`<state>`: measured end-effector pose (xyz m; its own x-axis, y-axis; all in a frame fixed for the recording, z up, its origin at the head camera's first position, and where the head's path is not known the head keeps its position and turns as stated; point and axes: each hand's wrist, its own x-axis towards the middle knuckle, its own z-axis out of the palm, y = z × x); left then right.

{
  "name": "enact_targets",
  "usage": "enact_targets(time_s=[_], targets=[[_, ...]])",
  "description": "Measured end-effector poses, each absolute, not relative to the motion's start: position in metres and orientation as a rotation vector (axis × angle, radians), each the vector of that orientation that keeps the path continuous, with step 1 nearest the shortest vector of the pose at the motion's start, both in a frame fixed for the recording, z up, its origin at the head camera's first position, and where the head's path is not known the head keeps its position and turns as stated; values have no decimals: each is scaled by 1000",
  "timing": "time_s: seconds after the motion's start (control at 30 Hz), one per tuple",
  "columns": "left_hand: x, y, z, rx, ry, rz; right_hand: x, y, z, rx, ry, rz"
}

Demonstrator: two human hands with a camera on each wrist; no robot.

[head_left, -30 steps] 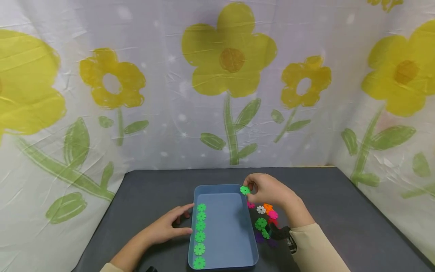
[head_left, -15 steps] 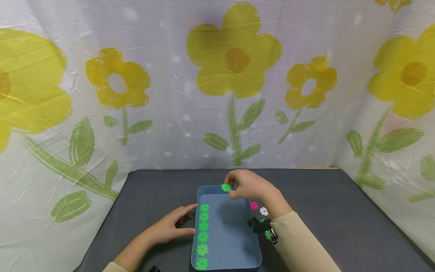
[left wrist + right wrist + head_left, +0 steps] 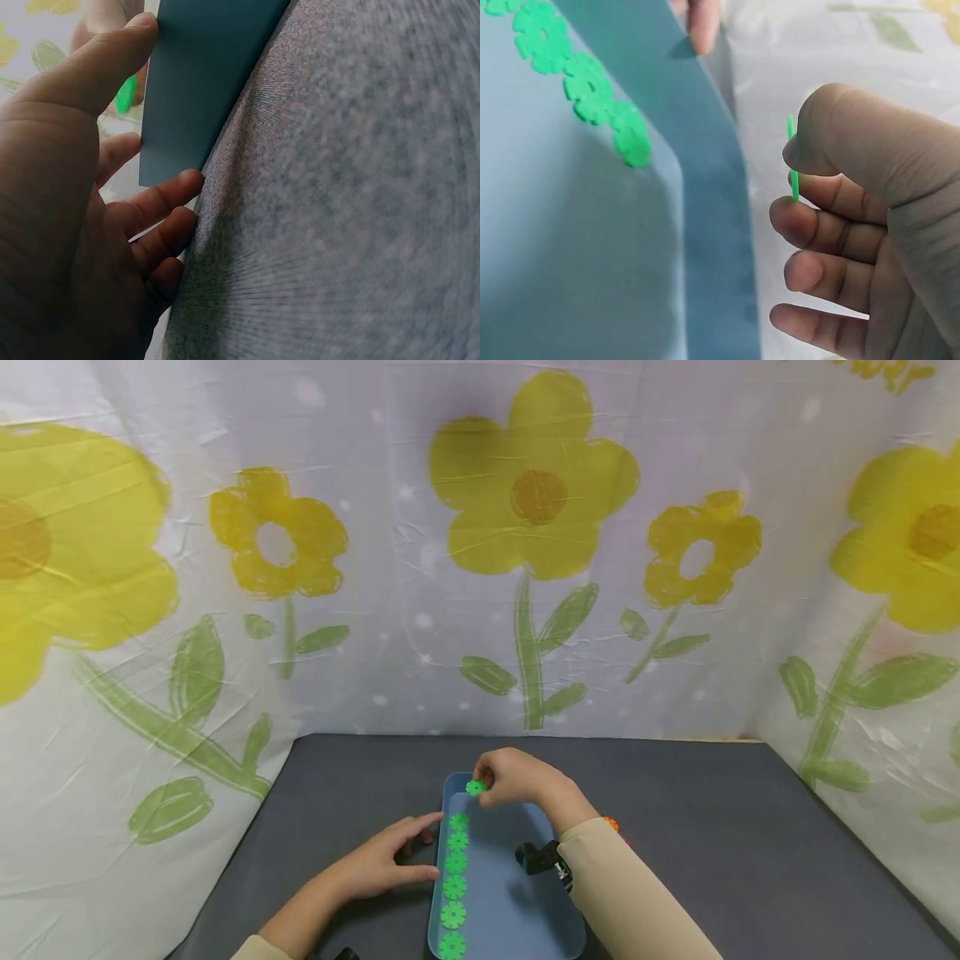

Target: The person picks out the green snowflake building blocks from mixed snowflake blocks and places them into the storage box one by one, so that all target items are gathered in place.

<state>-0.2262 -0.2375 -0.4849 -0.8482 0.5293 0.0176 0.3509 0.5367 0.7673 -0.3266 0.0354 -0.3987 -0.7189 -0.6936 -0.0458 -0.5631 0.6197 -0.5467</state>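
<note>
My right hand (image 3: 510, 778) pinches a green notched disc (image 3: 475, 787) between thumb and fingertips, over the far end of the blue tray (image 3: 517, 893). In the right wrist view that disc (image 3: 793, 159) shows edge-on. Along the tray's left side runs a straight row of several green notched discs (image 3: 455, 862), lying flat. My left hand (image 3: 382, 864) rests at the tray's left wall with fingers spread and relaxed. Thumb and fingertips touch the outside of the tray wall (image 3: 199, 82) in the left wrist view.
Right of the tray, an orange disc (image 3: 611, 823) peeks out past my right sleeve (image 3: 622, 885), which hides the area behind it. The dark grey table (image 3: 712, 827) meets a flower-printed curtain (image 3: 420, 610) at the back.
My right hand has carried the green disc leftward from the tray's far right corner to above its far left end. The left hand keeps its place at the tray wall.
</note>
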Motion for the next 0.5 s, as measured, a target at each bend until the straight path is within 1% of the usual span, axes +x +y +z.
enact_targets(time_s=[0.3,0.5], targets=[[-225,-237,-481,749,2551,1203,-335,15,-421,-946,2586,-689],[-225,-238,-480,778,2523,1242,-337,5,-435,-936,2670,-547]])
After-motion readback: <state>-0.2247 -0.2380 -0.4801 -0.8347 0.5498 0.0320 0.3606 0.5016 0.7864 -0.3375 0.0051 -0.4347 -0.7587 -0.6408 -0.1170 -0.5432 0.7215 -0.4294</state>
